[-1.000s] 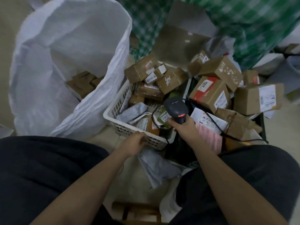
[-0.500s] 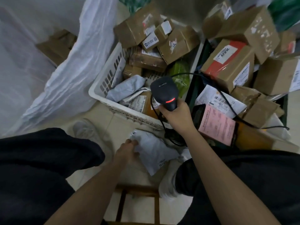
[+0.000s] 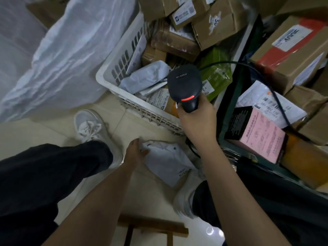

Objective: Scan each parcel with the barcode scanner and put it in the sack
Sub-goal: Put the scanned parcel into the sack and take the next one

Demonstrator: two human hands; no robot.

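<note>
a pale grey soft mailer parcel (image 3: 166, 164) lies flat on the tiled floor (image 3: 142, 125) between the person's two feet, a printed label showing near its lower edge. the left hand (image 3: 135, 153) reaches down to its left edge, thumb on top of the bag and fingers tucked at or under the edge (whether they truly pinch it i cannot tell). the right hand (image 3: 194, 119) is wrapped around the handle of the black barcode scanner (image 3: 185, 84), fingers clamped round it, a red light glowing on the neck; the scanner head sits above the near corner of the white plastic basket (image 3: 113, 68). its black cable (image 3: 276, 96) loops off to the right over the parcels there. the basket holds brown cardboard boxes, grey bags and a green packet (image 3: 216, 73). to the right, a dark green crate (image 3: 229, 96) carries more boxes, one with a red band (image 3: 291, 50), and a pink slip (image 3: 262, 135). the white woven sack (image 3: 58, 55) stands at the upper left, just beside the basket. a wooden stool (image 3: 152, 226) shows at the bottom edge.
</note>
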